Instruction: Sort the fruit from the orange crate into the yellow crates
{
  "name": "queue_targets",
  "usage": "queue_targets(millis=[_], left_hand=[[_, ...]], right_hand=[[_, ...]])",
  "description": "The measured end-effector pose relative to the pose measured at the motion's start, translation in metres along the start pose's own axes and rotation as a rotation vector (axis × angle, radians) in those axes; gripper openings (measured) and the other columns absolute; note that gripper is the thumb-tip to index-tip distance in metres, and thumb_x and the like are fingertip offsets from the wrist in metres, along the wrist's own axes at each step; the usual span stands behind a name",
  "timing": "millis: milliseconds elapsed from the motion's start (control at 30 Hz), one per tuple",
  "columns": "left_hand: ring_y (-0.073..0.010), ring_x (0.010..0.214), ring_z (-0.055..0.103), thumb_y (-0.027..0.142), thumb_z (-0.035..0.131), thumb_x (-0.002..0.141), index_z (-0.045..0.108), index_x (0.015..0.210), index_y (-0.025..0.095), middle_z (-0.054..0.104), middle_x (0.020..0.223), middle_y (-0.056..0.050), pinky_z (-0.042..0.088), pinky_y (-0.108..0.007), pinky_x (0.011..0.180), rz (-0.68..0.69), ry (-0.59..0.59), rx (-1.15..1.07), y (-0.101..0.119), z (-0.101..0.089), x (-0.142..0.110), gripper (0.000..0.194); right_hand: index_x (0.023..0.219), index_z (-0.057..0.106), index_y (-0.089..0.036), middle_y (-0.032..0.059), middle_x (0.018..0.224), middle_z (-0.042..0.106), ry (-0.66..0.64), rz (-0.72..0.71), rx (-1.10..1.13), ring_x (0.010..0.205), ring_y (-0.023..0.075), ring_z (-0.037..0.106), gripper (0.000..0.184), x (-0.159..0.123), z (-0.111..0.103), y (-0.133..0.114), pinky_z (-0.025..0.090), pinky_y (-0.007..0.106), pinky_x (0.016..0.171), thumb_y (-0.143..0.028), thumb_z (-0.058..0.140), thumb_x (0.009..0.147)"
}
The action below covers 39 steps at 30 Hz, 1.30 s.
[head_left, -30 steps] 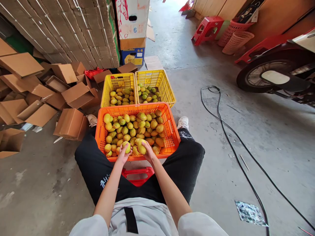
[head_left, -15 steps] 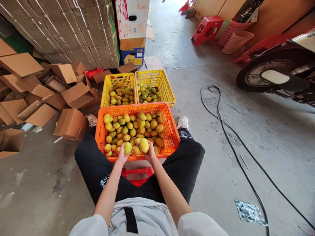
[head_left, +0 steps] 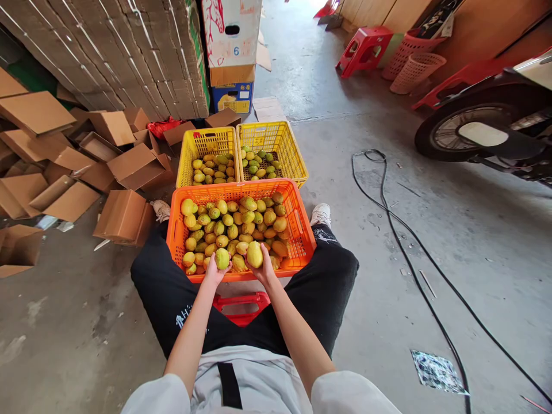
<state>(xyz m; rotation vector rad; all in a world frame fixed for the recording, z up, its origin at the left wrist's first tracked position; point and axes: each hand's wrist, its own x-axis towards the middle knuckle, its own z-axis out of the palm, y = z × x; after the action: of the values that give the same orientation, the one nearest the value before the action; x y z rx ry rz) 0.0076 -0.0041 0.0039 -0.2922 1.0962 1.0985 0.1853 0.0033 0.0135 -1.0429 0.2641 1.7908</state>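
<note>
An orange crate (head_left: 302, 224) full of yellow-green fruits stands on the floor between my legs. My left hand (head_left: 214, 271) is closed on one small yellow-green fruit (head_left: 222, 258) above the crate's near edge. Beside it my right hand (head_left: 264, 268) grips a larger yellow-green fruit (head_left: 254, 253), held upright. Behind the orange crate stand two yellow crates side by side, the left yellow crate (head_left: 186, 155) and the right yellow crate (head_left: 293, 152), each partly filled with similar fruits.
Loose cardboard boxes (head_left: 125, 215) lie on the floor to the left, with stacked flat cartons behind. A black cable (head_left: 388, 213) runs across the concrete on the right, near a motorbike wheel (head_left: 470, 135). I sit on a red stool (head_left: 241, 305). Red stools and baskets stand far back.
Both hands have lifted their fruits slightly out of the pile and turned them. The right hand's fruit now stands more upright. The crates have not moved.
</note>
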Motion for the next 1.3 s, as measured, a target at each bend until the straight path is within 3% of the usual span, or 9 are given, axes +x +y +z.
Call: queue_targets(millis=[133,267,367,533,700,833,933,1133,1300], left_hand=[[-0.0177,0.069,0.068,0.044,0.041,0.105,0.067,0.099,0.013,0.072,0.082,-0.010,0.057,-0.028,0.057,-0.006,-0.025,0.008,0.002,0.005,-0.006,0.040],[-0.0157,0.068,0.068,0.044,0.055,0.100,0.066,0.093,0.014,0.071,0.082,-0.008,0.057,-0.026,0.058,0.025,-0.066,0.031,0.002,0.006,-0.011,0.032],[-0.0156,0.069,0.068,0.031,0.073,0.090,0.065,0.092,0.015,0.070,0.081,-0.006,0.056,-0.024,0.058,0.074,-0.050,0.073,0.000,0.005,-0.012,0.017],[-0.0162,0.070,0.069,0.016,0.083,0.079,0.062,0.086,0.015,0.069,0.077,-0.005,0.060,-0.027,0.065,0.122,0.008,0.093,-0.004,0.005,-0.009,0.021],[-0.0167,0.072,0.069,0.031,0.078,0.086,0.064,0.088,0.014,0.070,0.080,-0.007,0.061,-0.031,0.071,0.142,-0.037,0.073,-0.004,0.004,-0.008,0.022],[-0.0184,0.078,0.069,0.040,0.073,0.088,0.066,0.093,0.016,0.072,0.088,-0.009,0.060,-0.030,0.070,0.161,0.027,0.039,-0.005,0.002,-0.004,0.026],[-0.0192,0.079,0.070,0.042,0.072,0.090,0.066,0.096,0.018,0.072,0.088,-0.008,0.060,-0.030,0.069,0.169,0.081,0.045,-0.006,0.001,-0.003,0.026],[-0.0228,0.081,0.073,0.044,0.046,0.103,0.068,0.108,0.011,0.074,0.087,-0.014,0.062,-0.039,0.080,0.110,-0.036,0.045,-0.006,-0.001,-0.004,0.040],[-0.0255,0.087,0.074,0.040,0.044,0.104,0.067,0.113,0.010,0.075,0.090,-0.016,0.062,-0.041,0.082,0.079,-0.054,0.007,-0.005,0.000,-0.006,0.040]], right_hand=[[0.094,0.066,-0.019,0.0047,0.077,0.077,-0.024,-0.007,0.011,0.065,0.0174,0.073,0.025,0.002,-0.002,0.000,0.060,0.025,0.056,-0.043,0.066,0.090],[0.090,0.068,-0.019,0.0037,0.076,0.078,-0.027,-0.037,-0.021,0.063,0.0154,0.072,0.026,0.004,0.000,0.004,0.059,0.022,0.054,-0.044,0.069,0.086],[0.091,0.068,-0.020,0.0032,0.078,0.078,-0.012,-0.053,-0.042,0.067,0.0175,0.074,0.024,0.004,0.003,0.007,0.062,0.025,0.058,-0.043,0.071,0.085],[0.105,0.067,-0.024,0.0019,0.087,0.079,-0.093,-0.097,-0.058,0.079,0.0229,0.077,0.037,0.001,0.002,0.008,0.065,0.031,0.062,-0.044,0.079,0.076],[0.099,0.065,-0.023,0.0010,0.090,0.078,-0.108,-0.112,-0.082,0.085,0.0228,0.076,0.038,0.002,-0.003,0.008,0.066,0.033,0.070,-0.034,0.086,0.068],[0.097,0.064,-0.023,0.0005,0.092,0.077,-0.111,-0.103,-0.078,0.088,0.0222,0.076,0.035,0.004,-0.006,0.009,0.066,0.034,0.076,-0.025,0.083,0.067],[0.099,0.066,-0.021,0.0051,0.092,0.077,-0.115,-0.041,-0.048,0.090,0.0247,0.076,0.031,0.003,-0.007,0.007,0.066,0.037,0.076,-0.028,0.078,0.072],[0.099,0.067,-0.017,0.0125,0.094,0.078,-0.155,0.070,-0.001,0.090,0.0245,0.076,0.029,0.000,-0.004,0.001,0.065,0.035,0.073,-0.040,0.061,0.083],[0.099,0.068,-0.017,0.0120,0.092,0.079,-0.162,0.041,-0.017,0.088,0.0243,0.076,0.029,0.001,-0.004,0.002,0.064,0.032,0.068,-0.040,0.059,0.084]])
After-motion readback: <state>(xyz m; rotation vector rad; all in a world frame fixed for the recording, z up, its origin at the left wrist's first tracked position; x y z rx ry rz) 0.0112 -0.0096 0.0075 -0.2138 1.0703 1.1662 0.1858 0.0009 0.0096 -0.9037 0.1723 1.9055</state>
